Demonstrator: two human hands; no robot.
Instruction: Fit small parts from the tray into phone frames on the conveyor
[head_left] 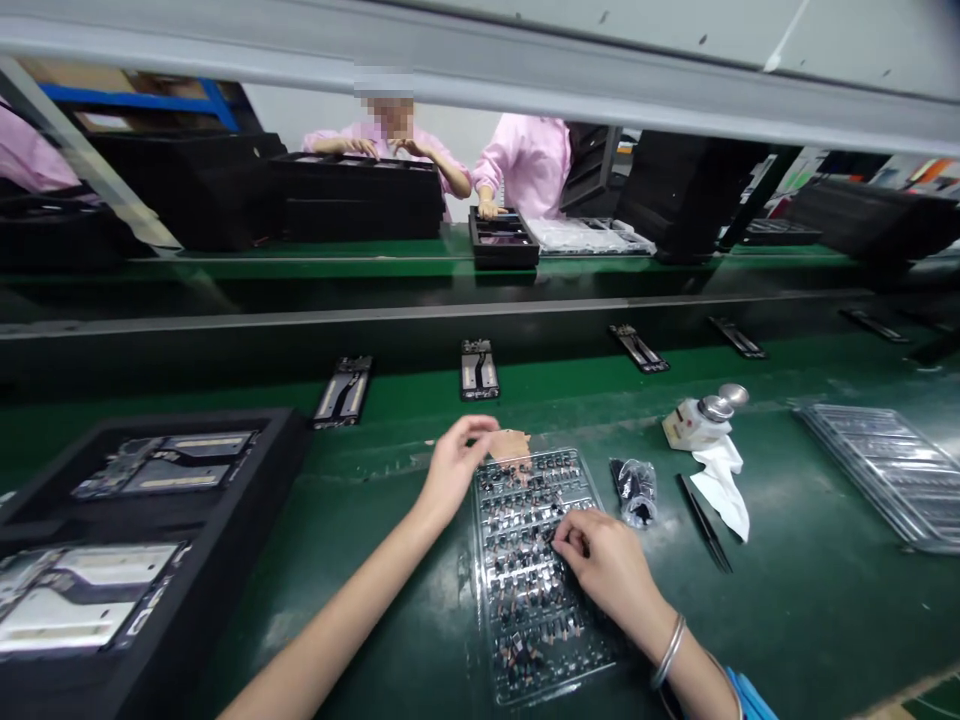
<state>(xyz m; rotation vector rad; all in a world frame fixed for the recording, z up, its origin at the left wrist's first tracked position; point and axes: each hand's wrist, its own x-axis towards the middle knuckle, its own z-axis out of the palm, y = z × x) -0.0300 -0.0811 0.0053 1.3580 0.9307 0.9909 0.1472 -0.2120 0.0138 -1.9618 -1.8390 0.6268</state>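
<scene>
A clear plastic blister tray [592,675] lies before me, its rows filled with small dark parts that have copper-coloured tails. My right hand [611,570] is over the tray's right side, thumb and forefinger pinched at one of the rows; whatever sits between the fingertips is too small to make out. Beside the tray's top left corner is my left hand [457,460], its fingers loosely curved with a gap between thumb and forefinger. Its fingertips are close to a tan, paper-like piece [511,444] at the tray's upper edge; contact cannot be told.
Opened phone bodies [480,370] lie along the green bench [375,560]. A black foam tray [262,470] holds more at left. To the right are a small plastic bag [636,490], tweezers [703,522], a dispenser bottle [694,425], white tissue [724,490] and stacked clear trays [885,470]. Co-workers [536,165] stand beyond.
</scene>
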